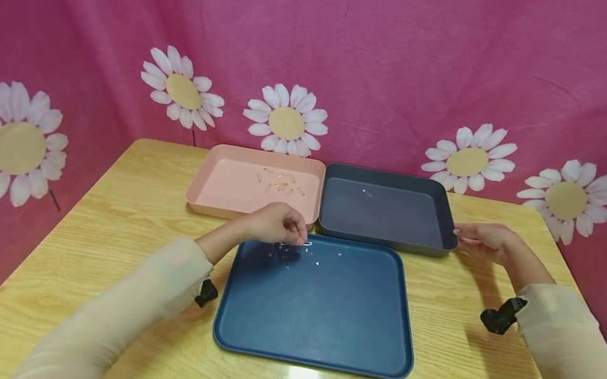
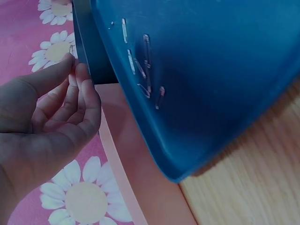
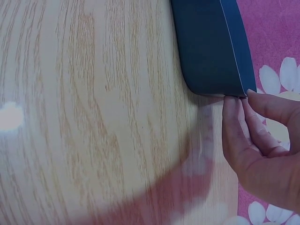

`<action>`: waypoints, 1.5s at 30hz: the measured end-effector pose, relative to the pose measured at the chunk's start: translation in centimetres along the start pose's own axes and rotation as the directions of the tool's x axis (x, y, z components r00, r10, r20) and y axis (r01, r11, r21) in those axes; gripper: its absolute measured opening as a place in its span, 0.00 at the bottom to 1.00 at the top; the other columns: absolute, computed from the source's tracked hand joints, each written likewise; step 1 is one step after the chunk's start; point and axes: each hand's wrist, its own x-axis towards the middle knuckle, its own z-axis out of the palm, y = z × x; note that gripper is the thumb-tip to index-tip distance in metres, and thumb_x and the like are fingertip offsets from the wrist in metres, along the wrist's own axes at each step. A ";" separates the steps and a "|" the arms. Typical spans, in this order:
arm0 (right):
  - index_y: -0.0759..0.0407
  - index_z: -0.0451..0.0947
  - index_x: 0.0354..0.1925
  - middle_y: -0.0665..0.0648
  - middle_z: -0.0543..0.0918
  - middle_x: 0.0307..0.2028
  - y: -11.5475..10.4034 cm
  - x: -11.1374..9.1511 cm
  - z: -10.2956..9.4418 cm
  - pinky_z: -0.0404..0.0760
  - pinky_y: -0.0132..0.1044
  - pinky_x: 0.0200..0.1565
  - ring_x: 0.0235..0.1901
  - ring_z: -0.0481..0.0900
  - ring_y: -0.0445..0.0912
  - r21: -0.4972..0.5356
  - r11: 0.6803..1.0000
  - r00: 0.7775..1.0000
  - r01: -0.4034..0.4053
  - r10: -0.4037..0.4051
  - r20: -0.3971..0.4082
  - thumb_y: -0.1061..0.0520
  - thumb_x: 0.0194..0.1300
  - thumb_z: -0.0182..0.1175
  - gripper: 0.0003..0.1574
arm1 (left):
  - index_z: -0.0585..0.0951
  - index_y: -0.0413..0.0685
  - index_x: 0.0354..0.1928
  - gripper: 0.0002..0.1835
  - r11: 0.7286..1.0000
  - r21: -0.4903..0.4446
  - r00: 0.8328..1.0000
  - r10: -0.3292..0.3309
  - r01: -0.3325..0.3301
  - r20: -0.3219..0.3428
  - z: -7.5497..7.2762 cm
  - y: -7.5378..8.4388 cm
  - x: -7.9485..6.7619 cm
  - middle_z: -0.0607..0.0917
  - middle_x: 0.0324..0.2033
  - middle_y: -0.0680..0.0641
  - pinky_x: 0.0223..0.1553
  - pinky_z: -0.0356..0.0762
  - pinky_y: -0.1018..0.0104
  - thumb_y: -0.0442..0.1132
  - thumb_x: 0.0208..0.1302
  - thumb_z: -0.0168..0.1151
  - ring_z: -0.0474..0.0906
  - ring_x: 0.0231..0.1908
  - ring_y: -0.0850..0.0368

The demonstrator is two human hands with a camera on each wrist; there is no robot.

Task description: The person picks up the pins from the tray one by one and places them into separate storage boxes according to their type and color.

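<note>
My left hand [image 1: 280, 224] pinches a silver safety pin [image 1: 307, 243] between thumb and fingertips, over the far edge of the blue tray [image 1: 322, 318]. In the left wrist view, several loose safety pins [image 2: 131, 62] lie on that tray below the hand. My right hand [image 1: 483, 240] holds the right side of the dark grey tray [image 1: 380, 215], its thumb at the rim and its fingers against the outer wall, as the right wrist view shows. One silver safety pin [image 1: 367, 193] lies inside the grey tray. Several gold safety pins [image 1: 281, 186] are in the pink tray [image 1: 223, 192].
Pink and grey trays stand side by side at the back of the wooden table [image 1: 152, 310], with the blue tray in front of them. A pink curtain [image 1: 366, 52] with daisies hangs right behind. Small glinting bits [image 1: 317, 263] dot the blue tray's far part.
</note>
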 end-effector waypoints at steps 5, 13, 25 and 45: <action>0.56 0.73 0.60 0.35 0.79 0.30 0.2 -0.2 -0.5 0.81 0.25 0.49 0.36 0.80 0.28 0.049 0.999 1.000 -0.004 0.005 -0.007 0.62 0.69 0.53 0.22 | 0.85 0.43 0.35 0.04 1.000 -0.004 1.000 0.017 -0.017 0.004 0.0 0.9 1.1 0.86 0.30 0.46 0.35 0.76 0.75 0.34 0.61 0.63 0.76 0.30 0.62; 0.38 0.81 0.26 0.37 0.82 0.30 0.5 -0.5 -0.9 0.82 0.23 0.46 0.35 0.81 0.29 0.124 0.992 1.000 -0.003 0.000 0.023 0.63 0.69 0.52 0.23 | 0.85 0.41 0.37 0.05 0.999 -0.012 0.999 0.036 -0.036 0.000 0.2 1.9 2.9 0.86 0.30 0.45 0.35 0.76 0.76 0.34 0.61 0.64 0.76 0.29 0.62; 0.43 0.83 0.33 0.36 0.81 0.30 0.4 -0.5 -0.9 0.82 0.24 0.45 0.35 0.80 0.28 0.113 0.994 1.000 0.013 -0.014 0.012 0.63 0.69 0.53 0.17 | 0.84 0.41 0.39 0.07 0.996 -0.088 1.000 -0.011 0.012 0.007 -0.6 3.6 4.7 0.85 0.33 0.39 0.29 0.74 0.73 0.36 0.63 0.63 0.76 0.32 0.53; 0.74 0.41 0.71 0.35 0.78 0.30 -0.1 -0.5 0.3 0.81 0.25 0.49 0.36 0.79 0.28 0.034 0.999 0.999 -0.023 0.024 -0.035 0.62 0.70 0.52 0.42 | 0.84 0.39 0.39 0.06 0.997 -0.067 1.000 -0.028 0.028 0.001 -2.8 6.6 9.0 0.84 0.35 0.42 0.37 0.77 0.68 0.34 0.63 0.62 0.73 0.31 0.60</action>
